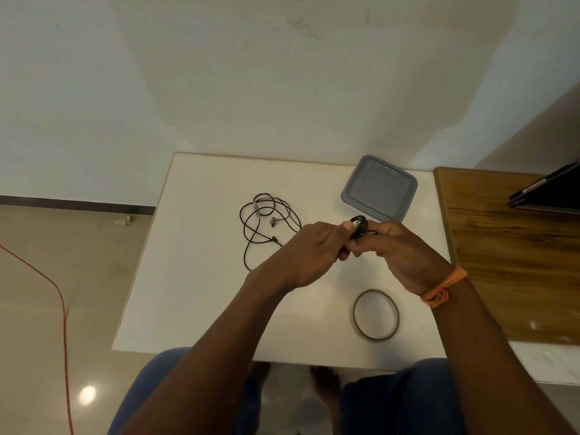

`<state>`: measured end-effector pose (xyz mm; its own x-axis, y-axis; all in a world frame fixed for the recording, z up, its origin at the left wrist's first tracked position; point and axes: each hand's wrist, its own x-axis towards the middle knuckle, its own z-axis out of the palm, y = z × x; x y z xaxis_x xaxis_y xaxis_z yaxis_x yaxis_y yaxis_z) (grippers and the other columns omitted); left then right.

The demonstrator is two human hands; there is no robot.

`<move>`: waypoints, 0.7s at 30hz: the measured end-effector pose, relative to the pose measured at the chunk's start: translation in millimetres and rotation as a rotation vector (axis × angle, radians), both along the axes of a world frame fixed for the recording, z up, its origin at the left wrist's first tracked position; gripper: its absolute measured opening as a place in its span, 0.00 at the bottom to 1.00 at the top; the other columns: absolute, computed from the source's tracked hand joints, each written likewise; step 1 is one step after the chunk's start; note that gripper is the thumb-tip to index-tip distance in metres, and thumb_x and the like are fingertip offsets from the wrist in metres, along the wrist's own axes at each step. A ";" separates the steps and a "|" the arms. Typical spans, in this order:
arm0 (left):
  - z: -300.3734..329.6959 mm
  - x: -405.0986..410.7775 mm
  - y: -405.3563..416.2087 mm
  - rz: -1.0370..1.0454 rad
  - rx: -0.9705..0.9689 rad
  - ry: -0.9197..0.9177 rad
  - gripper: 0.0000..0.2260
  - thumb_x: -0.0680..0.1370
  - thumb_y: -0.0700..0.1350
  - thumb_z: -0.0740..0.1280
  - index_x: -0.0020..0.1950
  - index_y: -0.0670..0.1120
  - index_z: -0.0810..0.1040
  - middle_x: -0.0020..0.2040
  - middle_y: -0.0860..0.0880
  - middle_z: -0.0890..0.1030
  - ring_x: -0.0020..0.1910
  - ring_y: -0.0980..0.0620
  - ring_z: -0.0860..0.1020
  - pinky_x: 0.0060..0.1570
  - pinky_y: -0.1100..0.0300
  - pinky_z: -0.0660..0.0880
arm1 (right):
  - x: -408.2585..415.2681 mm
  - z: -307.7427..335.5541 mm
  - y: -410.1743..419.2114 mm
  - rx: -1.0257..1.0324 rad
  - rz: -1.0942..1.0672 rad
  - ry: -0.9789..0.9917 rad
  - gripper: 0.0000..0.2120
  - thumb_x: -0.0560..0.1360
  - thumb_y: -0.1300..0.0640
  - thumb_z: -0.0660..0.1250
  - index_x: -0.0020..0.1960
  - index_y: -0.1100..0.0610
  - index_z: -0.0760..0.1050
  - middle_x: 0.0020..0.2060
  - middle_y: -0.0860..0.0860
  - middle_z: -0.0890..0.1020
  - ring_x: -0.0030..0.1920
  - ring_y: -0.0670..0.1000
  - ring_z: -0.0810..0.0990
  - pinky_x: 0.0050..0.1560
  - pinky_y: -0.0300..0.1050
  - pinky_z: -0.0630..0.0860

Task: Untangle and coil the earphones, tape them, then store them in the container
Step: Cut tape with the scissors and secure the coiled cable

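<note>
On tabletop, left of centre: loose earphone cord lies in slack overlapping loops, one earbud inside them. Left hand and right hand meet above; fingers of both pinch a small wound bundle. Risk: pulling fast probably drags slack into a knot; a loosened pinch would let the bundle spring open. Tape ring lies near right wrist; container, beyond the hands, appears lidded.

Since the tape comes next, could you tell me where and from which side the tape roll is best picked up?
The tape roll lies flat on the white table, near the front edge, below the right hand. Probably best: come from above and pinch its thin rim, one finger inside the open centre, thumb outside.
</note>
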<state>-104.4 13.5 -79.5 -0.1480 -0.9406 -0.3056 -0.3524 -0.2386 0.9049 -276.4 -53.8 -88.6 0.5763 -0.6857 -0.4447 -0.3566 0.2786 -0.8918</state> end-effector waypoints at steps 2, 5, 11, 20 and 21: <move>2.5 -0.3 0.2 -0.012 -0.023 0.001 0.25 0.83 0.62 0.51 0.39 0.49 0.78 0.30 0.56 0.73 0.26 0.62 0.69 0.29 0.69 0.64 | -0.2 0.8 0.3 -0.003 -0.016 -0.029 0.20 0.70 0.51 0.68 0.49 0.70 0.79 0.38 0.52 0.82 0.41 0.41 0.80 0.44 0.29 0.72; 1.1 -1.1 0.0 -0.089 -0.107 -0.106 0.22 0.78 0.63 0.63 0.33 0.48 0.67 0.28 0.56 0.65 0.25 0.58 0.64 0.28 0.67 0.61 | -0.8 -1.7 -0.1 -0.018 -0.012 -0.053 0.26 0.66 0.46 0.70 0.52 0.66 0.81 0.45 0.58 0.84 0.48 0.48 0.82 0.50 0.34 0.75; 2.1 -2.7 0.6 -0.017 -0.015 0.112 0.18 0.84 0.56 0.56 0.37 0.53 0.74 0.29 0.58 0.72 0.26 0.61 0.68 0.31 0.63 0.66 | -7.0 1.7 -2.0 0.023 -0.019 -0.155 0.09 0.72 0.60 0.69 0.49 0.64 0.80 0.39 0.52 0.84 0.43 0.44 0.82 0.45 0.33 0.77; 7.4 -14.9 -1.8 0.253 0.014 0.295 0.24 0.85 0.51 0.52 0.33 0.47 0.74 0.22 0.55 0.73 0.21 0.59 0.65 0.26 0.62 0.62 | -4.6 3.5 -0.1 -0.030 -0.040 -0.210 0.26 0.66 0.47 0.76 0.55 0.64 0.80 0.50 0.62 0.84 0.49 0.55 0.83 0.52 0.42 0.79; 7.6 -15.6 -2.5 0.290 -0.006 0.289 0.25 0.85 0.52 0.52 0.32 0.47 0.74 0.22 0.55 0.73 0.20 0.59 0.65 0.25 0.64 0.62 | -3.6 3.7 -0.1 -0.059 -0.052 -0.192 0.28 0.64 0.44 0.78 0.54 0.64 0.81 0.50 0.62 0.83 0.50 0.55 0.83 0.53 0.43 0.79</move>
<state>-120.0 11.0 -71.9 0.0444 -0.9576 -0.2847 -0.0028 -0.2851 0.9585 -280.0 -54.0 -84.9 0.6095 -0.7386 -0.2881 -0.1644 0.2377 -0.9573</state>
